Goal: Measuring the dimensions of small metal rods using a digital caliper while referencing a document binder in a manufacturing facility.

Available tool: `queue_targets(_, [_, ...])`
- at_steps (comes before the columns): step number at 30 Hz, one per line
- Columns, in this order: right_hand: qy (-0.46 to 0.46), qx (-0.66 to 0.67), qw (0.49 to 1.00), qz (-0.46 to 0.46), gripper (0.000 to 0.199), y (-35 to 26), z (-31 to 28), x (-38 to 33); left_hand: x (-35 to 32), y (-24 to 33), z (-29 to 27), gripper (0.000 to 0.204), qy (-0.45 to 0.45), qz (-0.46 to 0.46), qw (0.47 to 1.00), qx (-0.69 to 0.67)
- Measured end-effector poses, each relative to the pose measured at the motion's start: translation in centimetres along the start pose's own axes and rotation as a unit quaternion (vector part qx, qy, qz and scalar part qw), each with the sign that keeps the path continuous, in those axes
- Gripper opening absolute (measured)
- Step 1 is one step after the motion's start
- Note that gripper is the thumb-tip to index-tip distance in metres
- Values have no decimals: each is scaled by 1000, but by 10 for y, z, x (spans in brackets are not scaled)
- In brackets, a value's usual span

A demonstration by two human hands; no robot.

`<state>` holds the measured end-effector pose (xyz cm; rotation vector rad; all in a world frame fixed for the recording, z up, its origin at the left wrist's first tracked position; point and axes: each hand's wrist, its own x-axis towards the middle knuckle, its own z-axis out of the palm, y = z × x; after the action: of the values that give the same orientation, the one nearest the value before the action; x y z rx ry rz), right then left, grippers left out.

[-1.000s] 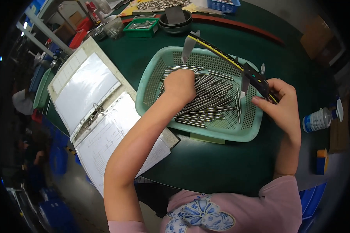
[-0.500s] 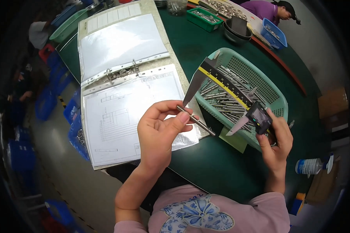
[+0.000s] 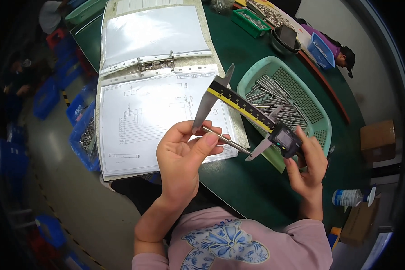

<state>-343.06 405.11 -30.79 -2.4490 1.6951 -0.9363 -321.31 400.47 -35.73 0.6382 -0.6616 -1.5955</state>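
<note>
A slim metal pin [image 3: 229, 142] is pinched between the thumb and fingers of my left hand [image 3: 184, 155], tilted down to the right. My right hand [image 3: 308, 164] grips a digital caliper [image 3: 245, 107] by its display end, the thumb below the screen. The pin lies between the caliper's two long jaws: one jaw is by the pin's upper end at my left fingertips, the other at its lower end. Whether both jaws touch the pin I cannot tell. Behind the caliper stands a light green perforated basket [image 3: 317, 96] holding many similar metal pins [image 3: 274, 92].
An open ring binder [image 3: 166, 112] with drawings lies left on the green table [image 3: 225, 184]. A yellow-green paper [image 3: 274, 159] sits under the basket's near edge. Farther back are a green tray [image 3: 251, 23], dark bowls [image 3: 284, 40] and a blue basket [image 3: 321, 50] near another person. A bottle [image 3: 347, 197] stands right.
The caliper has moved left and down, bringing its jaws to the pin's ends. My left hand keeps its hold on the pin. The whole view has shifted slightly.
</note>
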Motion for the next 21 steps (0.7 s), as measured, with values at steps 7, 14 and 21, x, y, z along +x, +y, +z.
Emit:
queue_targets(7, [10, -29, 999, -35, 55, 3, 4, -4, -4, 1, -1, 17, 12, 9, 1000, 22])
queue_targets(14, [12, -55, 998, -40, 54, 0, 6, -4, -6, 3, -3, 18, 20, -19, 1000, -5])
queue_targets(21, [47, -48, 995, -71, 52, 11, 13, -2, -7, 6, -2, 17, 24, 15, 999, 18])
